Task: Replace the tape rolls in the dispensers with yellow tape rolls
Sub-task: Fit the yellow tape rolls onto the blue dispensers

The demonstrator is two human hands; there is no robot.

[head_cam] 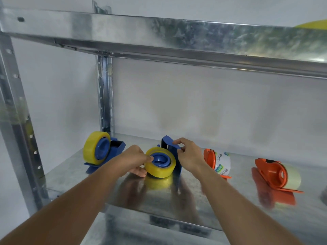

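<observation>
A blue tape dispenser (174, 152) lies on its side on the metal shelf (203, 200), with a yellow tape roll (159, 171) on its blue hub. My left hand (133, 160) grips the roll, thumb at the hub and fingers under the rim. My right hand (188, 154) pinches the dispenser's blue frame near the top. To the left stands a second blue dispenser (113, 152) carrying a yellow roll (92, 147). To the right are an orange dispenser (210, 159) with a white printed roll (223, 164) and another orange dispenser (270, 172) with a pale roll (292, 176).
An upper metal shelf (159, 30) hangs over the work area, with something yellow (313, 24) at its far right. Steel uprights (105, 92) stand at the back left and at the front left. A white wall is behind.
</observation>
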